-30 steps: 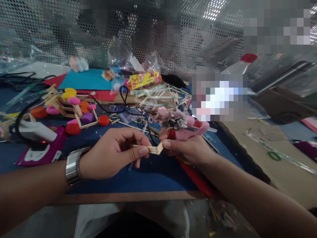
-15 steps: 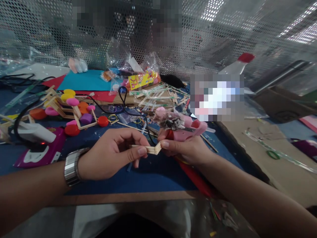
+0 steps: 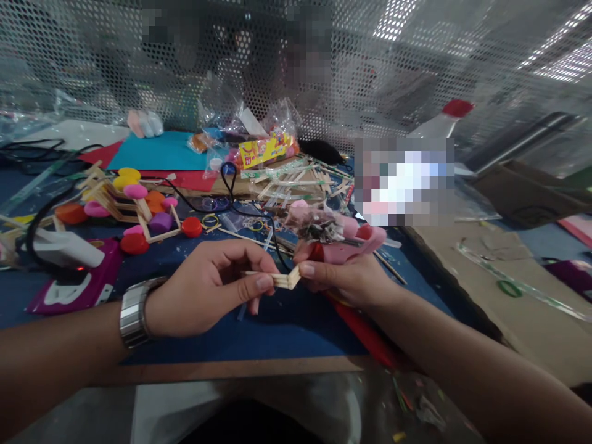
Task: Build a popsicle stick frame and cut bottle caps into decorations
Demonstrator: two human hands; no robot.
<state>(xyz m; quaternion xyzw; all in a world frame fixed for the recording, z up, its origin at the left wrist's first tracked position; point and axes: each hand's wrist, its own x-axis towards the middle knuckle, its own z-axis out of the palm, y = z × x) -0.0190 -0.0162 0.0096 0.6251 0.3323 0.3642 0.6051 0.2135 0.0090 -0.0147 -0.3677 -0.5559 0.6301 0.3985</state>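
Between thumb and fingers, my left hand [image 3: 203,287] pinches a small angled piece of joined wooden sticks [image 3: 282,280]. My right hand [image 3: 349,277] grips the other end of the same piece, thumb on top, at its bent corner. The part of the sticks inside my fingers is hidden. Just behind my right hand lies a pink plastic thing with loops [image 3: 354,243], partly covered by a crumpled clear and silvery wrapper [image 3: 321,228]; I cannot make out its kind. A red flat piece [image 3: 365,330] shows under my right wrist.
At left stand a stick model with coloured round caps [image 3: 160,221] and a purple power strip [image 3: 108,259] with a white plug. Behind are loose wooden sticks [image 3: 319,182], a candy bag [image 3: 263,151] and a black cable [image 3: 198,206]. Cardboard [image 3: 462,271] lies at right.
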